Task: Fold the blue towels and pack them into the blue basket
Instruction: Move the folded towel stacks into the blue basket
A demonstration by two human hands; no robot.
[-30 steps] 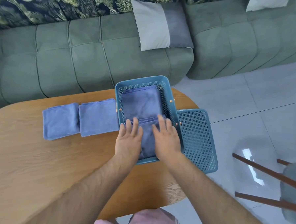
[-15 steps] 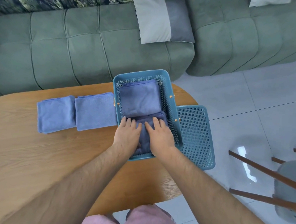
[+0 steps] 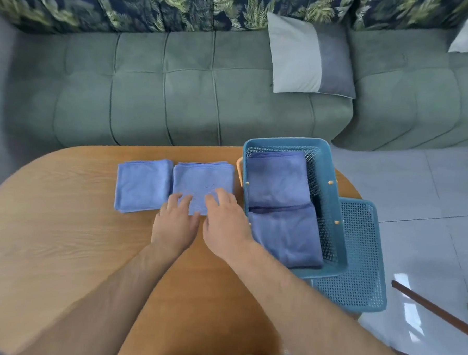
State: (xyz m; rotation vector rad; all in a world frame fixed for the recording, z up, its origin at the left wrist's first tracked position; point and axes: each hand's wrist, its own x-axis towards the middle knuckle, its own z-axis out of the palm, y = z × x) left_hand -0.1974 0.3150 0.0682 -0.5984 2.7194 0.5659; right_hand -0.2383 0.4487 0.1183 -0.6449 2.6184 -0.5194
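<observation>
Motion blur smeared the fingertips, so how firmly they pressed could not be told. The left hand and right hand lay side by side, fingers straight and loosely spread, resting on the near edge of a folded blue towel on the surface and gripping nothing. A second folded towel lay just beside it at 9 o'clock. At the hands' 3 o'clock stood the blue basket, holding two folded towels; the right forearm hid its near-left corner. A perforated lid at the basket's 4 o'clock was partly hidden behind it.
</observation>
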